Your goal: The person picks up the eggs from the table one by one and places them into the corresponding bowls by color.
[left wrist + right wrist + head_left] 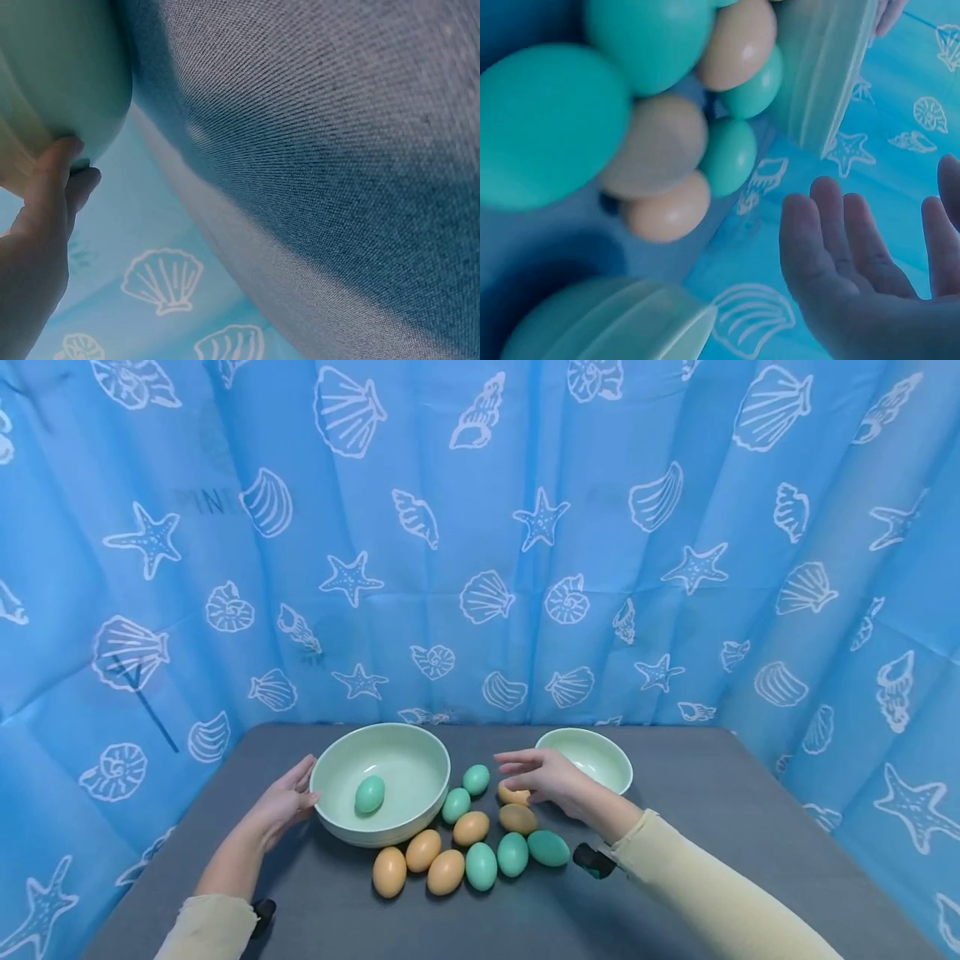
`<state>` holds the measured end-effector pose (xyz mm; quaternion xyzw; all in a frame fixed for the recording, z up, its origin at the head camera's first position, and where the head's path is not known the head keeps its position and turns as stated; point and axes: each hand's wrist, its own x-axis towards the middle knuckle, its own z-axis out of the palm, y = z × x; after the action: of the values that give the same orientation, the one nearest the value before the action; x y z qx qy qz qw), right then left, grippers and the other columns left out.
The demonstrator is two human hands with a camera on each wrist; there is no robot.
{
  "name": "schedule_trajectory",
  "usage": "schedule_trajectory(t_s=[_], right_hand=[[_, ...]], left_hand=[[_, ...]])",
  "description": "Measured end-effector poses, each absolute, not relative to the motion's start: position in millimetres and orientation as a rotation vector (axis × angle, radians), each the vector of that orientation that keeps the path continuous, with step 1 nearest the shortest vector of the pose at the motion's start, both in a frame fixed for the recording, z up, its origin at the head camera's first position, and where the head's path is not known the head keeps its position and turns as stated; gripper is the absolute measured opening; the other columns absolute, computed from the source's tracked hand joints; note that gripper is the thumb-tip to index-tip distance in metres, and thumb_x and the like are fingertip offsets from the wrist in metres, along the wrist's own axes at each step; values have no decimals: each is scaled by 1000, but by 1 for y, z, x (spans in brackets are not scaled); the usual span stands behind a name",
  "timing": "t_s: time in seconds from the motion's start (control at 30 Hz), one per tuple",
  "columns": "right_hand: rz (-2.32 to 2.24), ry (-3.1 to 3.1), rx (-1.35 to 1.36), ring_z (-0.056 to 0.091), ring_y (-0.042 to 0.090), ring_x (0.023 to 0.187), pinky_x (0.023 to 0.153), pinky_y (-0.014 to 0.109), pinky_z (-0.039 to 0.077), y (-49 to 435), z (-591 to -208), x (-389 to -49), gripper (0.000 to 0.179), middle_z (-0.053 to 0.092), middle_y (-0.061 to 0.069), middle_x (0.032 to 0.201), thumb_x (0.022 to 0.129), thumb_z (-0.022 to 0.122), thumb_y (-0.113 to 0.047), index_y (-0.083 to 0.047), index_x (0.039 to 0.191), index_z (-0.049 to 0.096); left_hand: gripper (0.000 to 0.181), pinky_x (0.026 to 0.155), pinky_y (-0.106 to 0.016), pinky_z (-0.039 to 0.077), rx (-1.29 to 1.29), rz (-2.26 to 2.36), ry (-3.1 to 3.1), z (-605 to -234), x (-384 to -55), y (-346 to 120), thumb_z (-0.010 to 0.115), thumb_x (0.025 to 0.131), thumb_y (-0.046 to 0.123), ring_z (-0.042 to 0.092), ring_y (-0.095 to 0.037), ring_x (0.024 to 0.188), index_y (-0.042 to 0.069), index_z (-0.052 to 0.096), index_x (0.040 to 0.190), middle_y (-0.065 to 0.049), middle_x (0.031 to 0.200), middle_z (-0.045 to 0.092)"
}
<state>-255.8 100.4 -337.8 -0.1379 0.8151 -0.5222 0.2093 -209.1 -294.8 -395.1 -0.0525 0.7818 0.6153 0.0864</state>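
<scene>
While the left hand (281,806) touches the side of a big, round, pale green bowl (378,839) with its fingers loose, the right hand (547,777) hangs over the eggs with its fingers loosely stretched out and nothing in them. One smooth green egg (369,795) lies inside the big bowl. To the right of that bowl and in front of it, five more green eggs (481,866) and six light orange eggs (446,872) lie close together on the dark grey cloth-covered table (337,922). A smaller, round, pale green bowl (592,752) sits behind the right wrist.
</scene>
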Motion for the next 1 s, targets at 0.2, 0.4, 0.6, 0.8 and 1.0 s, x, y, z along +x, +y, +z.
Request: schedule_trajectory(t_s=[0.2, 0.4, 0.6, 0.8, 1.0], right_hand=[[-1418, 2333, -467, 56, 37, 127, 98, 54, 51, 123, -344, -247, 44, 56, 22, 143, 97, 63, -7, -5, 141, 58], [-1419, 2325, -614, 48, 46, 134, 99, 46, 53, 138, -353, -244, 44, 55, 26, 142, 95, 66, -7, 4, 137, 59], [-1402, 2235, -679, 46, 50, 133, 101, 45, 53, 150, -365, -243, 44, 51, 30, 144, 94, 65, -4, 11, 135, 57], [-1356, 2186, -706, 38, 51, 139, 106, 55, 46, 164, -378, -242, 41, 42, 34, 149, 94, 66, -3, 11, 132, 59], [-1328, 2174, -702, 33, 53, 141, 107, 56, 45, 175, -388, -242, 40, 41, 34, 150, 93, 67, -4, 9, 131, 61]], left_hand=[[74, 119, -60, 21, -166, 1843, 2320, -392, -209, -293, 38, 105, -3, -3, -45, 152, 4, -12, 158, -20, 166, -12], [74, 119, -60, 20, -180, 1844, 2315, -393, -207, -294, 37, 105, -3, -4, -44, 152, 5, -12, 158, -19, 166, -12], [74, 120, -59, 20, -174, 1875, 2298, -395, -207, -295, 38, 105, -2, -5, -44, 152, 6, -13, 159, -18, 166, -13], [73, 120, -61, 17, -200, 1882, 2306, -396, -208, -295, 38, 106, -1, -6, -42, 152, 7, -13, 159, -17, 166, -12], [73, 120, -62, 17, -220, 1880, 2303, -397, -208, -295, 38, 106, 0, -6, -42, 153, 8, -13, 159, -16, 166, -13]])
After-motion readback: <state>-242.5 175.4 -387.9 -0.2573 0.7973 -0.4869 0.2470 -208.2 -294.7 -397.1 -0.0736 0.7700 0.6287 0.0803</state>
